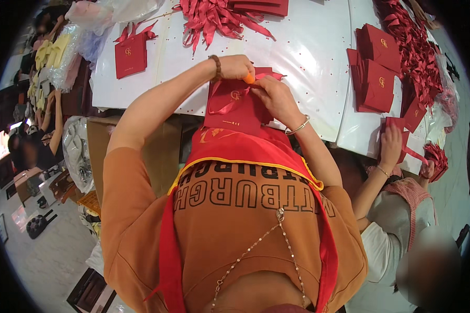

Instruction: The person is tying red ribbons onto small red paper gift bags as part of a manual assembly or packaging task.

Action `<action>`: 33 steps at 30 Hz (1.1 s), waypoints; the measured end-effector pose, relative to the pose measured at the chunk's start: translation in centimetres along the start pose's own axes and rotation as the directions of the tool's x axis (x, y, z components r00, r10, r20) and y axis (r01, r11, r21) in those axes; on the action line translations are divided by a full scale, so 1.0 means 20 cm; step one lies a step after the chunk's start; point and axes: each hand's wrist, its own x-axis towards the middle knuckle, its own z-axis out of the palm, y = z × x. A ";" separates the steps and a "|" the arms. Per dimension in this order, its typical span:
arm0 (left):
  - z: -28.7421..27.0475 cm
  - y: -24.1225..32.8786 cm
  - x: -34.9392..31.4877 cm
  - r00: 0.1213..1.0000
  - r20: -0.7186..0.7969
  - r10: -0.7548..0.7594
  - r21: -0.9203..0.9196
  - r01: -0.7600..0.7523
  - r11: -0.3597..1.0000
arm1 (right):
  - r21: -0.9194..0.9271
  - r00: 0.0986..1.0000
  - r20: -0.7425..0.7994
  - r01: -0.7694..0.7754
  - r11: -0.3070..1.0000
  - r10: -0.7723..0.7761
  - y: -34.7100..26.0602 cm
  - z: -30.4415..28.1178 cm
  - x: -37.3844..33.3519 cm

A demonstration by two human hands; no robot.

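Note:
A red paper bag (232, 99) with a gold emblem lies on the white table in front of me, its lower edge by my red apron. A shiny red ribbon (224, 108) loops across its front, and a loose end points right at the bag's top. My left hand (234, 68) is closed at the bag's top edge, pinching the ribbon, with an orange cover on one fingertip. Close beside it, my right hand (278, 98) pinches the ribbon too, fingers bent over the bag's right side. The exact spot where the fingers meet is partly hidden.
Another red bag (131, 56) with ribbon lies at left. A heap of red ribbons (214, 21) is at the far edge. Stacked red bags (378, 86) and more ribbons (410, 47) lie right. A co-worker's hand (391, 143) rests on a red bag there. A cardboard box (133, 151) stands below the table.

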 end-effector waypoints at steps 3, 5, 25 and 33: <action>0.03 -0.02 0.02 0.983 -0.171 -0.067 -0.134 0.044 0.990 | 0.039 1.000 -0.002 -0.007 0.999 0.007 0.01 -0.01 0.00; 0.01 -0.04 0.03 0.906 -0.390 -0.163 -0.200 0.089 0.976 | 0.044 1.000 -0.007 -0.012 0.999 0.012 0.00 -0.02 0.01; -0.07 0.05 -0.02 0.832 -0.445 -0.330 -0.475 0.093 0.875 | 0.331 0.983 0.024 -0.179 0.927 0.181 -0.03 0.07 0.00; -0.26 -0.05 -0.05 0.769 -0.593 -0.239 -0.571 -0.192 0.799 | 0.438 0.968 0.129 -0.251 0.863 0.216 -0.09 0.04 0.04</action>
